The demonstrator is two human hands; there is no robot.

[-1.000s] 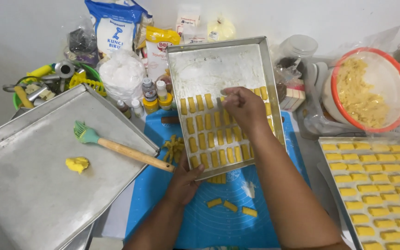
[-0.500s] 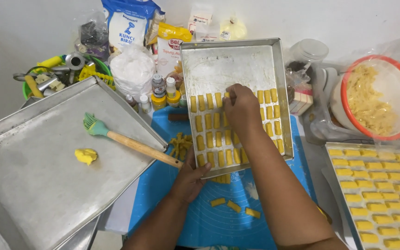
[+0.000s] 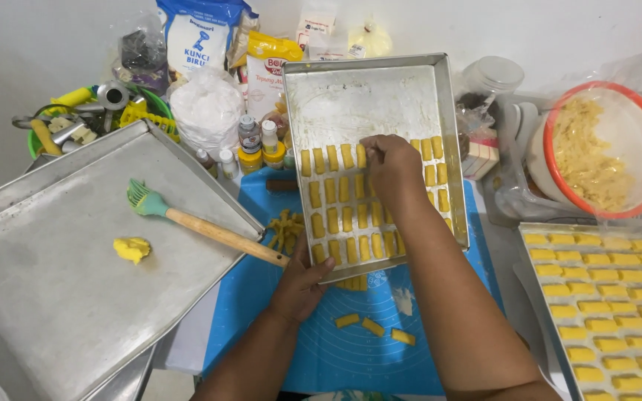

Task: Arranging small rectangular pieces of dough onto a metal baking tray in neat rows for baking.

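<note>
A large dull-grey metal baking sheet (image 3: pixel 53 312) carries a green silicone brush with a wooden handle (image 3: pixel 202 229) and a yellow dough lump (image 3: pixel 132 249). The rectangular floured metal baking tray (image 3: pixel 369 96) on the blue silicone mat (image 3: pixel 336 356) holds rows of small yellow dough bars (image 3: pixel 336 212). The right hand (image 3: pixel 391 167) pinches one bar in the top row; the left hand (image 3: pixel 302 286) grips the tray's near edge, fingertips hidden beneath.

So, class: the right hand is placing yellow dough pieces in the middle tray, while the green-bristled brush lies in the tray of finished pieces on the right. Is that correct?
Not quite. The right hand is indeed over the dough pieces in the middle tray, but the head view shows the brush lying across the large tray on the left, near a yellow lump, not in the tray of finished pieces.
</note>
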